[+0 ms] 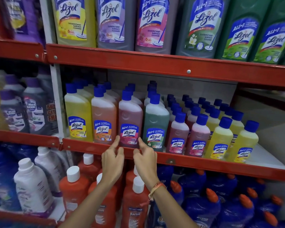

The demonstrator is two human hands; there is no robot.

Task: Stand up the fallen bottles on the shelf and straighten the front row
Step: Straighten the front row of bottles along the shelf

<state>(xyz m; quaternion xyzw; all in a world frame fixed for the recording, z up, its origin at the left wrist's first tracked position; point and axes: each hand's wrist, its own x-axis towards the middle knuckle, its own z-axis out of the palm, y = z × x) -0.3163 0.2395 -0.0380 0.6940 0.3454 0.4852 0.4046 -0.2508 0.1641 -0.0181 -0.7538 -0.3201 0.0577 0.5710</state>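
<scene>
While my two hands frame its base, the pink bottle (pixel 130 119) stands upright in the front row of the middle shelf (pixel 155 159).

Left hand (pixel 113 163): open, forefinger out at the bottle's lower left corner, gripping nothing.
Right hand (pixel 146 162): open too, forefinger at the lower right corner (a thread band sits on that wrist).
Why so: I judge the fingertips are placed either side to square the label to the front, in line with the orange bottle (pixel 103 116) and the green bottle (pixel 155 124) beside it.
Front row: all upright as far as I can see; the small yellow bottles (pixel 220 137) at the right sit a little turned.
Hard to make out: whether either fingertip touches the bottle; the rows behind, seen only as blue caps; any fallen bottle, none showing.
</scene>
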